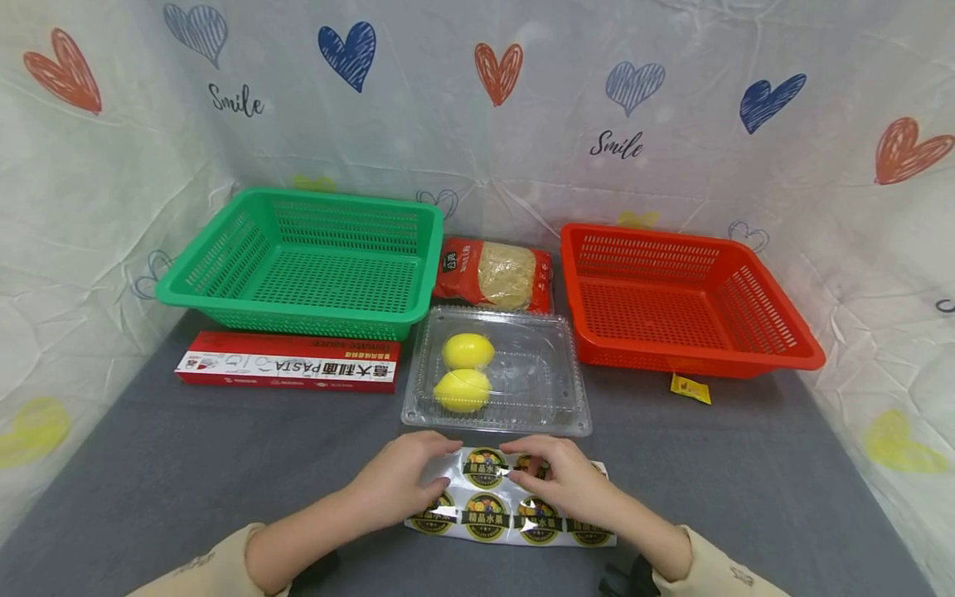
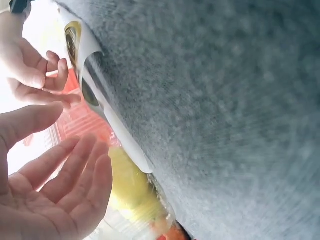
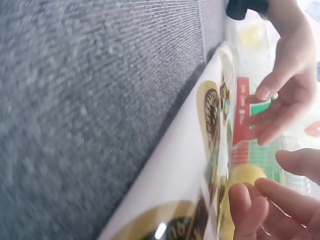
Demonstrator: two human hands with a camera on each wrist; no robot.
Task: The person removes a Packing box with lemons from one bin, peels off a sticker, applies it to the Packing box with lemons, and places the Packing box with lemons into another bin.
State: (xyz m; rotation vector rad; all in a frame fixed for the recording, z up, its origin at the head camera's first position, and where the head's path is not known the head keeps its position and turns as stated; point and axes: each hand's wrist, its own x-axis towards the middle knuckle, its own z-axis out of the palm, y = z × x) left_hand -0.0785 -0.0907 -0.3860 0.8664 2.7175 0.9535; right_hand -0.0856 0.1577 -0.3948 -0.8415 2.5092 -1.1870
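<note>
Right at the front edge of the grey table (image 1: 746,481) both hands are over a sticker sheet (image 1: 488,514) with round fruit labels on it. The left hand (image 1: 399,481) has its fingers relaxed and fairly straight above the sheet's left end; the left wrist view shows the palm open with nothing in it. The right hand (image 1: 567,485) has its fingertips curled down onto the top row of stickers, but I honestly can't tell if it's pinching one or just touching.

Just behind the sheet sits a clear plastic clamshell box (image 1: 552,390) with two lemons (image 1: 464,371) inside, lid closed. To its left lies a red pasta box (image 1: 287,362), and a small yellow packet (image 1: 690,388) is off to the right. Farther back there's a green basket (image 1: 306,261), a bag of noodles (image 1: 496,274) in the middle, and a red basket (image 1: 682,294).
</note>
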